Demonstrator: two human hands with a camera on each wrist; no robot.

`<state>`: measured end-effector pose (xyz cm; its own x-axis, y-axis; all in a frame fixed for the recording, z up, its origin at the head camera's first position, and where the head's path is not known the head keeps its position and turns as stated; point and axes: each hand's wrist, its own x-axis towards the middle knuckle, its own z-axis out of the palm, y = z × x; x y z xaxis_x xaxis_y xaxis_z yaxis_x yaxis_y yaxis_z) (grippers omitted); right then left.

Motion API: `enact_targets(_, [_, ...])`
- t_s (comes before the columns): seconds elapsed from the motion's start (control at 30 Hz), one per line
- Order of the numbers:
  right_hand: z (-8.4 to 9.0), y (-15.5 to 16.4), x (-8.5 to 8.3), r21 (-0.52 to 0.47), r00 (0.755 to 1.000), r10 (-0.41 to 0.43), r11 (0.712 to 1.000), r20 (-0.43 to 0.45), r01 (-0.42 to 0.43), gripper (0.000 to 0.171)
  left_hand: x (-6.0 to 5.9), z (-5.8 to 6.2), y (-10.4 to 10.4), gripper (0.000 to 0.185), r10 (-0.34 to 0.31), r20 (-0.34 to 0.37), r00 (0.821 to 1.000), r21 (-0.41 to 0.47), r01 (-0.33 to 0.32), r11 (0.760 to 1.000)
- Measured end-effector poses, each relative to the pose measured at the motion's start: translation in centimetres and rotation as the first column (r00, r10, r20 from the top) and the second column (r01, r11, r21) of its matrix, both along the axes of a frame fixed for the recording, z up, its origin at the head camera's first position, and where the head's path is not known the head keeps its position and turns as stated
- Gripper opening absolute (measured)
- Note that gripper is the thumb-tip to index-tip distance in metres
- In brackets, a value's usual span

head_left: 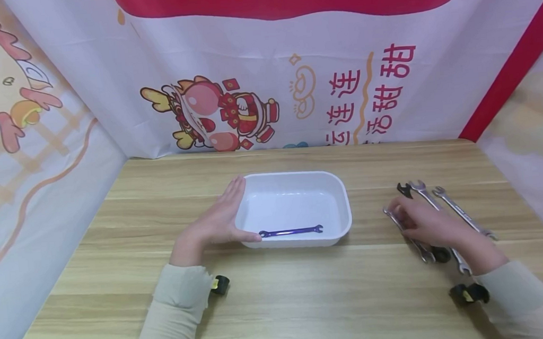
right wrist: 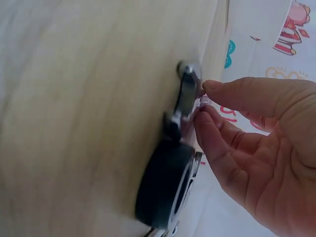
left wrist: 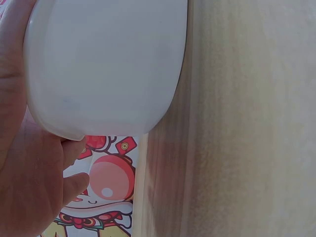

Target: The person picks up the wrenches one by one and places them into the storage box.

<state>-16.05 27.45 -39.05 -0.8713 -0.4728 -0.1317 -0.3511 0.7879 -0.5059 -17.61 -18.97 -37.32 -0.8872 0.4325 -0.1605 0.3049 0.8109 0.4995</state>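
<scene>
A white plastic tray (head_left: 337, 185) stands mid-table with a purple wrench (head_left: 291, 232) lying along its near wall. My left hand (head_left: 222, 218) lies flat with straight fingers against the tray's left wall; in the left wrist view the palm (left wrist: 29, 187) touches the tray (left wrist: 108, 64). My right hand (head_left: 421, 221) is over a row of wrenches at the right. Its thumb and forefinger (right wrist: 212, 123) pinch the head of a silver wrench (right wrist: 186, 96), the leftmost one (head_left: 422, 253), which lies on the table.
Beside it lie a black wrench (head_left: 403, 190) with a round black end (right wrist: 165, 187), and two more silver wrenches (head_left: 424, 192) (head_left: 461, 213). The wooden table (head_left: 282, 307) is walled by printed cloth at the back and on both sides.
</scene>
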Motion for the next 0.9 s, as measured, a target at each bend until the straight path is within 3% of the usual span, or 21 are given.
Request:
enact_targets(0.3, [0.0,-1.2,0.1,0.022,0.997,0.072,0.997,0.014,-0.072,0.047,-0.1,-0.1,0.0,0.143,-0.003,0.002,1.000,-0.008,0.003,1.000])
enact_targets(0.57, [-0.2,-1.3,-0.3,0.080,1.000,-0.001,0.997,0.031,-0.002,0.010,-0.1,-0.1,0.0,0.142,-0.002,0.003,1.000,-0.004,0.002,1.000])
enact_targets(0.9, [-0.2,-2.2,-0.8,0.172,0.996,-0.009,0.985,0.086,-0.006,0.010,-0.1,0.0,0.0,0.142,-0.004,0.003,1.000,-0.002,0.004,1.000])
